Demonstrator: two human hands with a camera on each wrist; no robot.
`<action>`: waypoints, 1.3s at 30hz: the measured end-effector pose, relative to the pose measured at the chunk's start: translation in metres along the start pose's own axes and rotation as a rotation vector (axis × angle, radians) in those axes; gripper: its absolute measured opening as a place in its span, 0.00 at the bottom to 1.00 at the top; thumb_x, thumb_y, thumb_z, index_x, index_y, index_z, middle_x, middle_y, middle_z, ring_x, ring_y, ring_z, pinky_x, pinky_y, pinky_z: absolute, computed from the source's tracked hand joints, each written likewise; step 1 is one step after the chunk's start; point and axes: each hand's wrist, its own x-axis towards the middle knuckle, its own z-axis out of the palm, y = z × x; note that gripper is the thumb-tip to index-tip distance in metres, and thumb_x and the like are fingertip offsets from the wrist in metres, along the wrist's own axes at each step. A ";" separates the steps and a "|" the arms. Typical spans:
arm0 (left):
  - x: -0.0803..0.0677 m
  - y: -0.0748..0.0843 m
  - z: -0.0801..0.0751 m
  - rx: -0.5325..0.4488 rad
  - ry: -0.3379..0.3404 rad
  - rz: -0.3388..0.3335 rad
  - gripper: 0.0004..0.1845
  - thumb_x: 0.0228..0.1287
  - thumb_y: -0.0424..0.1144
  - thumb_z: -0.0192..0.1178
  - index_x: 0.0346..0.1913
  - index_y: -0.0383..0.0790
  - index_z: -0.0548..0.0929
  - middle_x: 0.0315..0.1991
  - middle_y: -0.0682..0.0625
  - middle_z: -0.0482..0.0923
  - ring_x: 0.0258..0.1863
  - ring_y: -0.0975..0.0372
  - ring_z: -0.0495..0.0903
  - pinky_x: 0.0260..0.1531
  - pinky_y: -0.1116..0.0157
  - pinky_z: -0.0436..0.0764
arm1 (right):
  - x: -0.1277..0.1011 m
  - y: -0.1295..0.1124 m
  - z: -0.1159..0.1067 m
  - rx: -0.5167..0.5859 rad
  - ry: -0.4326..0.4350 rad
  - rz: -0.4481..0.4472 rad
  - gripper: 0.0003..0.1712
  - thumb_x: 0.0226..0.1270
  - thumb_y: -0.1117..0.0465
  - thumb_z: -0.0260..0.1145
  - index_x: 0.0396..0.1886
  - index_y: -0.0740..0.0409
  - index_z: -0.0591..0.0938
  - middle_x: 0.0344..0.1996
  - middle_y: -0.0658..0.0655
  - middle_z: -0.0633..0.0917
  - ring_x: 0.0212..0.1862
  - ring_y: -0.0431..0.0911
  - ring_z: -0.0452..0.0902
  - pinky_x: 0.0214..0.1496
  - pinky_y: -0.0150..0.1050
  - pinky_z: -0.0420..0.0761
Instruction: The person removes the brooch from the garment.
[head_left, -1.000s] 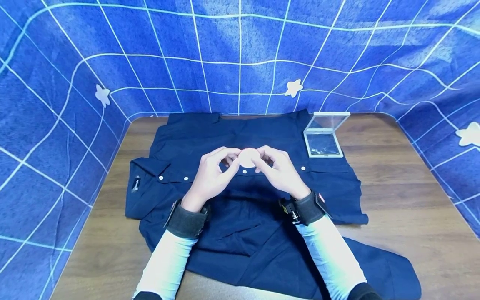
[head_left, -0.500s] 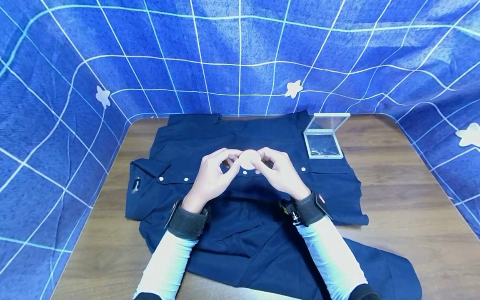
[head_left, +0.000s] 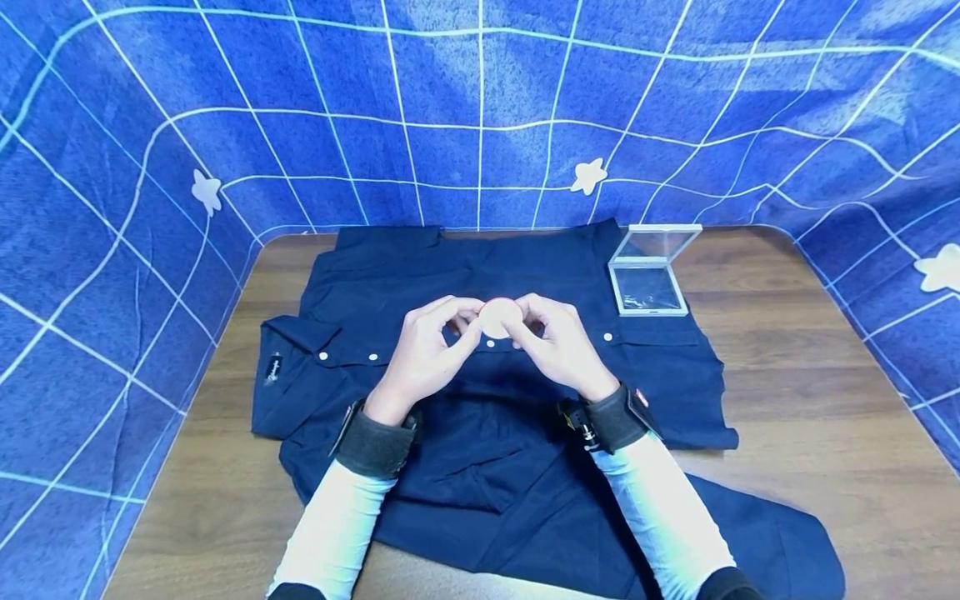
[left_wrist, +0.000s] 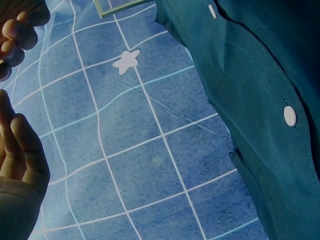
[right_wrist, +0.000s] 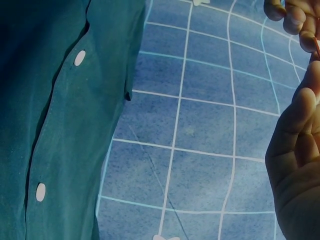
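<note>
Fingers of my left hand (head_left: 427,354) and my right hand (head_left: 557,342) pinch one small round pale disc (head_left: 497,317) between them, each hand from its own side. I hold the disc in the air above a dark shirt (head_left: 480,467) spread on the wooden table (head_left: 810,400). Near the shirt's right edge lies an open clear box (head_left: 647,271).

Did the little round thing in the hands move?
No. The round disc sits just where it was, pinched between the left hand and right hand, left of the clear box.
</note>
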 end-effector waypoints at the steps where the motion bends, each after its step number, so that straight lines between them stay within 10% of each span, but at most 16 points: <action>1: 0.000 0.000 0.000 -0.001 -0.001 0.000 0.08 0.66 0.33 0.61 0.45 0.35 0.85 0.32 0.47 0.83 0.29 0.62 0.80 0.33 0.61 0.82 | 0.000 0.000 0.000 -0.004 0.005 -0.005 0.05 0.68 0.65 0.64 0.32 0.61 0.82 0.23 0.55 0.81 0.24 0.40 0.77 0.27 0.31 0.76; 39: 0.001 0.001 0.000 0.023 -0.013 -0.016 0.09 0.65 0.32 0.61 0.45 0.34 0.85 0.33 0.45 0.84 0.29 0.60 0.80 0.35 0.62 0.83 | -0.001 0.005 0.010 -0.101 0.134 -0.113 0.14 0.72 0.55 0.61 0.29 0.59 0.80 0.19 0.53 0.79 0.21 0.39 0.73 0.23 0.30 0.71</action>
